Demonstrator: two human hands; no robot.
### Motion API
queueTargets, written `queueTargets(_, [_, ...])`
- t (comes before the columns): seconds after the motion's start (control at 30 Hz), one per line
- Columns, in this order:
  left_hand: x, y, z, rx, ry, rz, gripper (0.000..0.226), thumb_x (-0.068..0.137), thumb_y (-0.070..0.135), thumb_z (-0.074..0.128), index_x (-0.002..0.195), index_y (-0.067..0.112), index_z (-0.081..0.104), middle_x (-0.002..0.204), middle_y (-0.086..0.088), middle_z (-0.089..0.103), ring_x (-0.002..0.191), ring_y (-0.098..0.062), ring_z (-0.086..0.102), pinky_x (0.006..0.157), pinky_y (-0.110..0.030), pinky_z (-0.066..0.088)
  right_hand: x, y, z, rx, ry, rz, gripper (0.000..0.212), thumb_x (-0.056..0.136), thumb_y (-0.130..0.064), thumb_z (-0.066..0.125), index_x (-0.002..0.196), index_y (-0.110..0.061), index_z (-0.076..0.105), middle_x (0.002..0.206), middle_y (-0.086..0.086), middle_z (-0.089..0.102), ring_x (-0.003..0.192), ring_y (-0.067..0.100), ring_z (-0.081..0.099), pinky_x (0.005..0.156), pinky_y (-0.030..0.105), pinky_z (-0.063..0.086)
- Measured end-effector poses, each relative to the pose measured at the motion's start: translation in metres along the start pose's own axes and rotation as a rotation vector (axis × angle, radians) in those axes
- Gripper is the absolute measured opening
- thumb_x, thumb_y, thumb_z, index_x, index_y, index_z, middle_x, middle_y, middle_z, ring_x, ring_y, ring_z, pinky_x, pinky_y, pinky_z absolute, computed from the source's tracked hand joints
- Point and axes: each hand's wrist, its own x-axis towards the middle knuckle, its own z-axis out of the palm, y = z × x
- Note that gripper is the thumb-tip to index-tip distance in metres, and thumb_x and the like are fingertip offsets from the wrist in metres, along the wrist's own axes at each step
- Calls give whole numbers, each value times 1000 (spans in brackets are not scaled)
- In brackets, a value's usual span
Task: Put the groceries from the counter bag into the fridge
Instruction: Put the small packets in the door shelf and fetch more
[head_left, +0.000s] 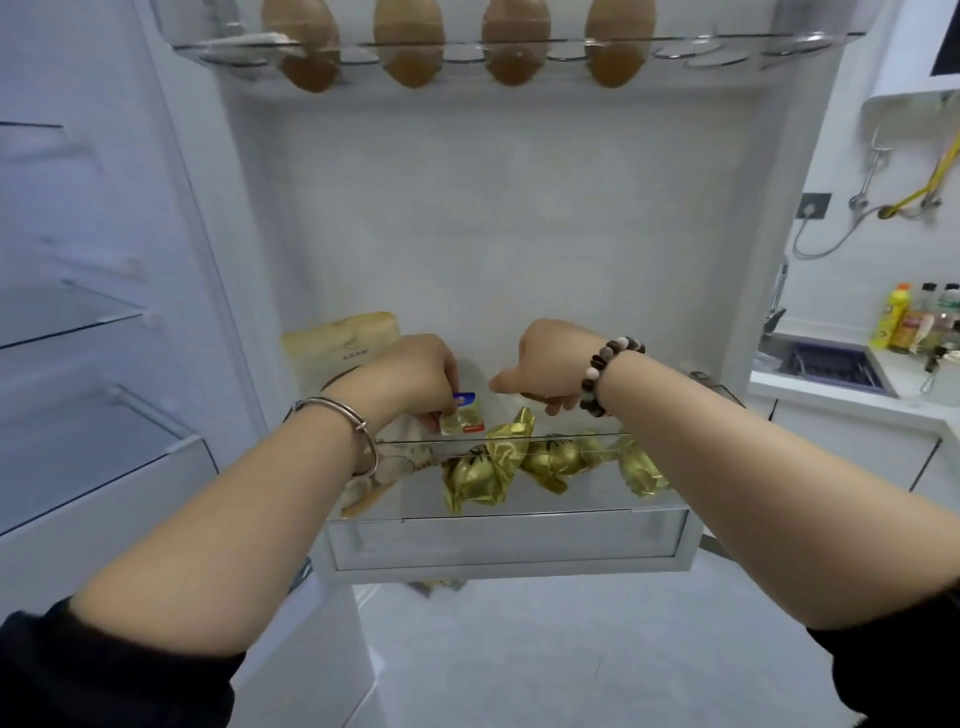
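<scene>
White open fridge door fills the view, eggs (410, 41) racked above. Over the door shelf (498, 540), the left hand (415, 379) pinches a small packet (465, 418) just above the clear front rail, with gold-wrapped sweets (506, 452) lying inside. The right hand (550, 364) hangs just right of it, fingers curled under; whether it holds anything cannot be told. Released carelessly, the packet could tip over the rail and fall.

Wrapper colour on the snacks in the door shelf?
Shiny gold, on the wrapped snacks; head view.
</scene>
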Motion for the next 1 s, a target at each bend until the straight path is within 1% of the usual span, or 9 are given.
queueTargets(0.1, [1,-3,3,72,-22,28,10,82,3,68,92,3,67,76,-9,69,62,-20,68,35,-14,41,1,-7,2,-90,23,-6,46,89,-42,53,58,-9,45,52,5,50,51,23,54,51,24,43])
queueTargets(0.17, [3,-7,5,112,-32,54,15,80,5,71,94,3,69,86,-11,71,73,-24,71,57,-24,57,2,-9,2,-132,51,-14,46,90,-42,53,59,-10,44,54,3,47,51,20,49,48,24,38])
queueTargets(0.23, [5,-10,6,133,-38,74,18,80,7,71,98,4,68,90,-11,71,77,-24,71,71,-31,59,4,-12,3,-143,83,-33,46,89,-42,54,59,-10,43,53,3,45,49,19,47,48,24,37])
queueTargets(0.43, [4,-20,1,135,2,131,9,83,4,66,90,9,66,89,-7,70,66,-18,71,56,-19,55,13,-23,13,-257,186,-169,44,85,-47,57,61,-13,43,59,1,48,56,19,48,47,25,34])
queueTargets(0.5, [2,-22,-1,112,-17,136,7,83,5,67,87,11,65,92,-6,70,62,-13,70,51,-16,52,12,-21,14,-293,83,-177,42,85,-46,59,63,-12,46,61,1,50,57,18,49,48,24,36])
queueTargets(0.6, [-1,-23,-1,107,-32,153,7,82,11,70,89,12,70,89,-1,68,60,-8,65,68,-23,55,5,-13,12,-443,-179,-160,46,88,-46,55,61,-10,46,58,1,46,52,16,44,49,21,35])
queueTargets(0.7, [-4,-21,0,51,-121,145,11,84,13,68,93,9,73,80,1,70,69,-12,69,76,-27,56,0,-5,7,-515,-275,-103,49,89,-49,54,62,-8,47,58,2,47,51,15,42,48,20,33])
queueTargets(0.8, [-9,-18,1,-59,-282,100,9,87,11,64,89,9,72,86,-5,75,76,-17,73,80,-27,57,-2,0,4,-463,-230,-51,52,87,-51,56,59,-9,44,55,1,43,49,17,42,48,21,34])
queueTargets(1.0, [-8,-19,1,-159,-342,85,7,86,10,65,87,9,73,84,-3,75,82,-20,73,87,-31,55,-3,1,12,-156,13,-12,51,86,-50,58,59,-9,47,58,4,54,53,19,52,55,26,45])
